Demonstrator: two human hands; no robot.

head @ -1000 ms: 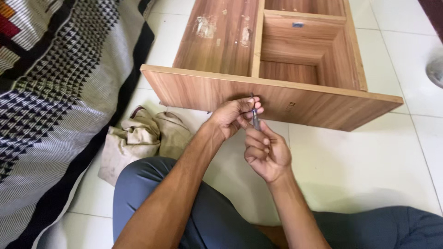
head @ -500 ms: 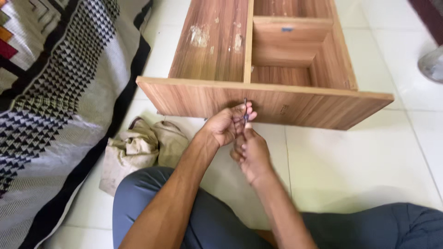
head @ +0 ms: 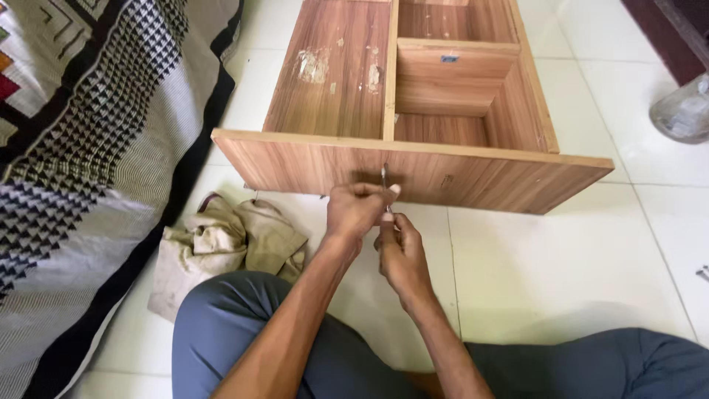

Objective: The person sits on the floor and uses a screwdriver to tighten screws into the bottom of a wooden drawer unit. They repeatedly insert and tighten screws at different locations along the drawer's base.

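A wooden cabinet (head: pixel 325 89) lies on its back on the white tiled floor, its open compartments facing up and its near side panel (head: pixel 502 181) facing me. My left hand (head: pixel 356 208) and my right hand (head: pixel 399 247) are together against that panel. Both pinch a thin metal tool (head: pixel 384 176) that stands upright against the wood. Its lower part is hidden between my fingers.
A crumpled beige cloth (head: pixel 221 244) lies on the floor at my left knee. A patterned black, white and grey mattress (head: pixel 81 162) fills the left side. A clear plastic vessel (head: pixel 683 111) stands at the far right. A small metal piece (head: pixel 701 273) lies at the right edge.
Both hands have moved up to the cabinet's near panel with the metal tool. The view has shifted slightly so the cabinet sits lower and closer.
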